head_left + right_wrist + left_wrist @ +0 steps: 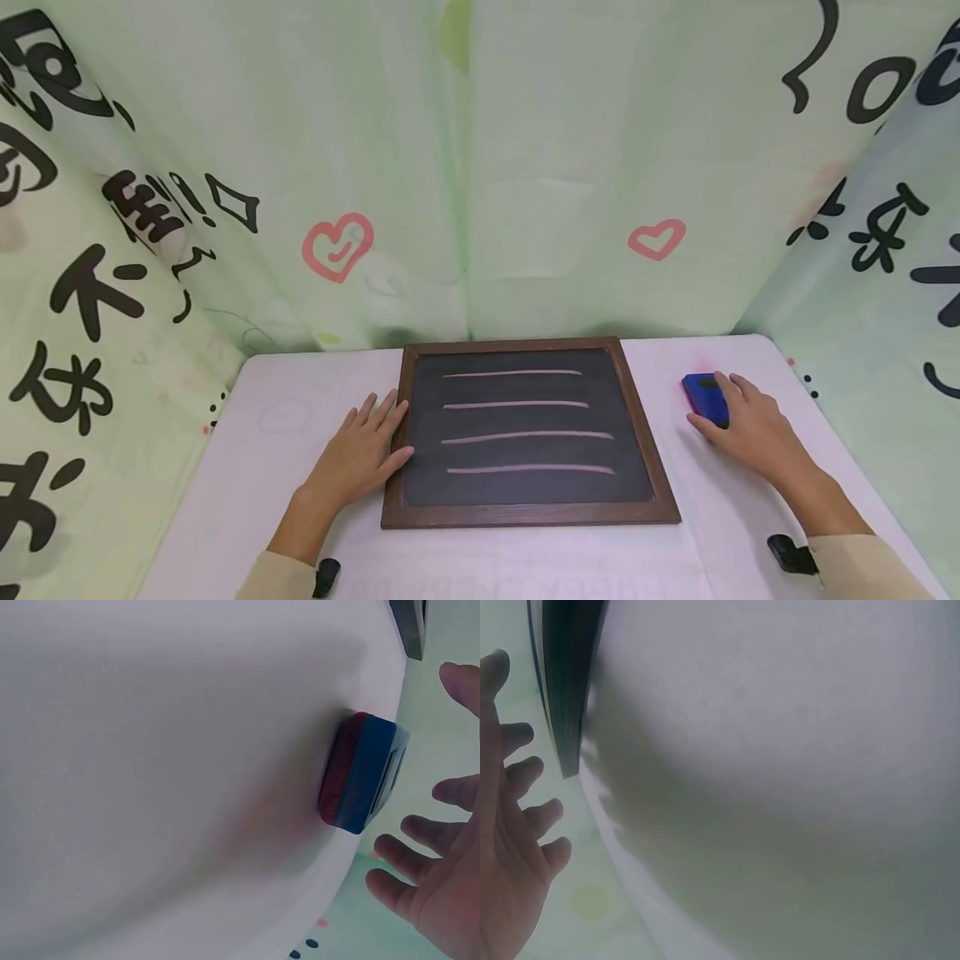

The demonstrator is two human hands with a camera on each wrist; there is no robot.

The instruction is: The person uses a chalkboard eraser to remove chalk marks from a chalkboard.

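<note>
A small chalkboard (pixel 525 421) in a brown wooden frame (pixel 525 515) lies on the white table, with several pink chalk lines across it. Beside its left edge is my left hand (pixel 360 454), fingers extended and holding nothing; the left wrist view shows that hand (pixel 510 847) raised over the tabletop near the board's edge. At the right, a blue eraser (pixel 703 396) sits partly covered by my right hand (pixel 757 429). From the right wrist, the eraser (pixel 367 772) shows a dark red felt side down, and a gap separates it from the spread fingers.
The white table (pixel 315 542) has rounded far corners. Behind it and along both sides hangs a pale green curtain (pixel 540 167) with black characters and pink hearts. A faint pink smudge (pixel 705 365) marks the tabletop just beyond the eraser. Dark straps with devices sit at both wrists.
</note>
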